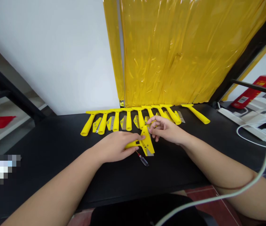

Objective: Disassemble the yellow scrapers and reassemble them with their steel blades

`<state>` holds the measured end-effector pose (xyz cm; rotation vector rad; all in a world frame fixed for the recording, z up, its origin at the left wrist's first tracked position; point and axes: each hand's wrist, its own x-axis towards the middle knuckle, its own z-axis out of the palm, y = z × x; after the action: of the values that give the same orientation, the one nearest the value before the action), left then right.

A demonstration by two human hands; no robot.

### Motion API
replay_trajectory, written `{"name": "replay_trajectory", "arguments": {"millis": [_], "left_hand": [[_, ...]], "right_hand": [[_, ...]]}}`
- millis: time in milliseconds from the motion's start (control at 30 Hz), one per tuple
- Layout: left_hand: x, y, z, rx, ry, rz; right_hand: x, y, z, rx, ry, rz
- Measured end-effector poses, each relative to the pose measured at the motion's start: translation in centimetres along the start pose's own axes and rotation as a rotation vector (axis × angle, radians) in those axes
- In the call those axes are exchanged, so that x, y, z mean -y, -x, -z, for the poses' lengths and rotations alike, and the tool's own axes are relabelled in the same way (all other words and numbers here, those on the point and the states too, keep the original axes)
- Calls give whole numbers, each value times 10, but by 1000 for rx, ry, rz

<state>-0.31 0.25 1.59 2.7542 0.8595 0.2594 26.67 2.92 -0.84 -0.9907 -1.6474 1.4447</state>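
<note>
A yellow scraper (147,140) with a metal blade is held just above the black table, its handle pointing left. My left hand (119,146) is closed round that handle, thumb on top. At the scraper's upper end is my right hand (164,129), its fingers curled; what they pinch, if anything, is too small to tell. Below the scraper a small screwdriver (143,159) with a dark, clear handle lies on the table. Behind the hands stretches a row of yellow handles (116,121), with several yellow blade pieces (109,123) between them.
A white panel (71,56) and a yellow film-covered panel (166,56) stand behind the black table (114,185). To the right are a red bottle (255,89), a white power strip (246,124) and a pale cable (262,172) crossing my right forearm.
</note>
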Motion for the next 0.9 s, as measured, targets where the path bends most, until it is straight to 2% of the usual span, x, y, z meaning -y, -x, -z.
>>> {"name": "replay_trajectory", "arguments": {"millis": [233, 500, 900], "left_hand": [[-1, 1, 1, -4, -27, -15], [-2, 0, 2, -42, 4, -40], [-1, 0, 1, -32, 18, -52]], "right_hand": [[-2, 0, -3, 46, -149, -91], [-4, -2, 0, 56, -173, -100], [-9, -5, 2, 65, -204, -116]]}}
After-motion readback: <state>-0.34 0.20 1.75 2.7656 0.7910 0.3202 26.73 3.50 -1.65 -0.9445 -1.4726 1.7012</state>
